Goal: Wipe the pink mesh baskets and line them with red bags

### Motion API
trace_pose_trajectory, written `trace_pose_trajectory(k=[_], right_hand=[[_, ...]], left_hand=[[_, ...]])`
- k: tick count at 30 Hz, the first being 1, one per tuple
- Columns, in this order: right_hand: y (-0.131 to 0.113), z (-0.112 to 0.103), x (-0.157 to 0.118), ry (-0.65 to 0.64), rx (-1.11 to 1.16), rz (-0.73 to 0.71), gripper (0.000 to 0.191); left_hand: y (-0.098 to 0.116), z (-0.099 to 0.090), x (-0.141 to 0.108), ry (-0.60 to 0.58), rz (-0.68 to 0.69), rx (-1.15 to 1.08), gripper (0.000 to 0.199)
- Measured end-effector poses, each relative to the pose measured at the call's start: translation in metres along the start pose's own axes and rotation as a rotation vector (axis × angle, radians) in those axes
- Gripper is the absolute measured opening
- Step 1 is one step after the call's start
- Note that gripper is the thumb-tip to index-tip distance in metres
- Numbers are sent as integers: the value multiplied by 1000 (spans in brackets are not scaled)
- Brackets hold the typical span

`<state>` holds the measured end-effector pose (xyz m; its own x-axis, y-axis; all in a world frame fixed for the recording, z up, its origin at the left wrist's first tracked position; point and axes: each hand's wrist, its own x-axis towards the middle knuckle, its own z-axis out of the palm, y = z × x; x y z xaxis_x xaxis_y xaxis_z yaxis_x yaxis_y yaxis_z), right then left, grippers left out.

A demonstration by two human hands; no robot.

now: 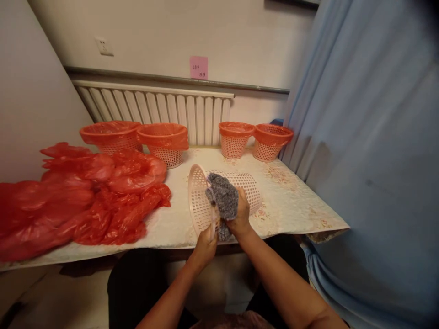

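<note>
A pale pink perforated plastic basket lies on its side on the table, its mouth facing left. My left hand grips the rim at the near side, fingers closed round it. In my right hand is a grey cleaning cloth, pressed against the basket's outer side near the rim. Part of the cloth hangs below the hand. The cloth and my right hand hide the middle of the basket.
Crumpled red plastic bags heap over the table's left side. Along the back stand baskets lined with red bags: two at left and two at right. A radiator is behind; a blue curtain hangs at right.
</note>
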<state>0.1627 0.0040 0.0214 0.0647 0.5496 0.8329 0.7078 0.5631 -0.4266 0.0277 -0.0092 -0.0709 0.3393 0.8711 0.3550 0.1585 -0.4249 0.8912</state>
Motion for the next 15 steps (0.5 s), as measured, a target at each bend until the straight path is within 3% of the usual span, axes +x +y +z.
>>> trace_pose_trajectory(k=[4,9,12,15], right_hand=[[46,-9,18,-18,-205,81,15],[106,-34,21,41,-418,353,19],[122,-45,8,128,-442,441,20],[118,-46,-14,220,-411,467,21]], left_hand=[[-2,1,-1,-16,-18,16,36],[2,4,-3,-51,37,13,38],[3,7,-6,-83,32,25,38],[1,7,-9,-114,25,35,38]])
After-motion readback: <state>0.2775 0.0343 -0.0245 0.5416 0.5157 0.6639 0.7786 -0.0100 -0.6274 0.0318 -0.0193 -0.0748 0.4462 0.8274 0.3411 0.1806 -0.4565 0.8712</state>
